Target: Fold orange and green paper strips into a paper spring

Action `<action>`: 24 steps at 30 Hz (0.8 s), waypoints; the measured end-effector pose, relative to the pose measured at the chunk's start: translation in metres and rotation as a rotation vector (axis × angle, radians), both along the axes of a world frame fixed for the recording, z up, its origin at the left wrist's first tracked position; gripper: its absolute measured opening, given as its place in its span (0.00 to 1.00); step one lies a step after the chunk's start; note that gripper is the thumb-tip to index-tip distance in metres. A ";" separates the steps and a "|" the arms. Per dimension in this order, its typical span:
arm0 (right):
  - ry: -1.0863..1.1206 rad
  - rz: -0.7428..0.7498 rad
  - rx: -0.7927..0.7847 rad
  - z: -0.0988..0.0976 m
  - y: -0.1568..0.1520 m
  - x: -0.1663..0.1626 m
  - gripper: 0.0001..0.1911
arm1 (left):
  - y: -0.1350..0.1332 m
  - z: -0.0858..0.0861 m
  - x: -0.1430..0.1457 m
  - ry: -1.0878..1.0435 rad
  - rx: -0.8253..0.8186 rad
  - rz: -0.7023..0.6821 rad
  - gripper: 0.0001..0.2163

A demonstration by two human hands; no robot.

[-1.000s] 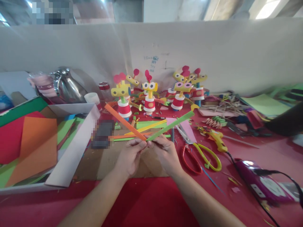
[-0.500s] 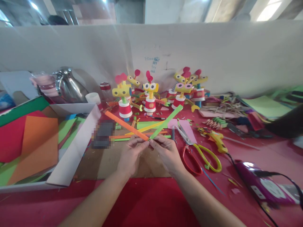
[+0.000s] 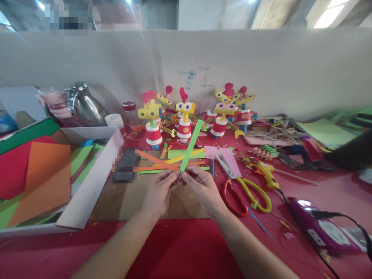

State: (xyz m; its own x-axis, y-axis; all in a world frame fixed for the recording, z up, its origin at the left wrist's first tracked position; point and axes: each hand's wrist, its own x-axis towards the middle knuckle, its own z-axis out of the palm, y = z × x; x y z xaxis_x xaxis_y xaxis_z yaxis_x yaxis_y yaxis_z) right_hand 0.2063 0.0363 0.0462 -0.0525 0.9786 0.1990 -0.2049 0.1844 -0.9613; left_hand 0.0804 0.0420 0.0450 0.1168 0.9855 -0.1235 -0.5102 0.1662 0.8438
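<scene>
- green flat paper strip (image 3: 192, 146) swung up: leaned far right before, now much steeper, free tip now just right of the red paper-cup figure with yellow tube head (image 3: 184, 128)
- orange flat paper strip (image 3: 152, 158) dropped flatter, free end lower, now shows right beside the dark rectangular item (image 3: 127, 164)
- small pink paper piece (image 3: 211, 152) no longer crossed by the green strip

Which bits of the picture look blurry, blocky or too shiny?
Head view: white glare on the silver metal jug and glossy purple plastic box; head view: chunky squares across the dark, flat, rectangular object; head view: the big black object at far right looks smeary, the long, slanting, bright-green paper strip clearer.
</scene>
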 end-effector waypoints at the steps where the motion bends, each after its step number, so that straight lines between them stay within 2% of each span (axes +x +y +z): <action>1: -0.031 -0.015 0.017 -0.001 0.000 -0.001 0.07 | -0.001 -0.001 0.001 -0.033 -0.010 0.010 0.06; 9: -0.148 -0.070 0.060 -0.006 0.001 0.002 0.07 | 0.001 -0.005 0.003 -0.092 -0.052 -0.019 0.05; 14: -0.102 -0.045 0.033 -0.007 0.003 0.004 0.07 | 0.003 -0.008 0.002 -0.083 -0.018 -0.058 0.03; 24: -0.048 -0.028 0.008 0.000 -0.001 0.001 0.06 | 0.001 -0.005 0.004 -0.050 0.062 -0.029 0.03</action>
State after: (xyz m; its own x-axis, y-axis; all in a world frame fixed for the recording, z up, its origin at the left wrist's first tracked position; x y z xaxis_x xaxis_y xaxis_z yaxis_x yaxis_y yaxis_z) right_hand 0.2073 0.0355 0.0462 -0.0348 0.9782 0.2045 -0.1531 0.1970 -0.9684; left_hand 0.0846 0.0425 0.0402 0.1502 0.9871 -0.0554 -0.5479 0.1297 0.8264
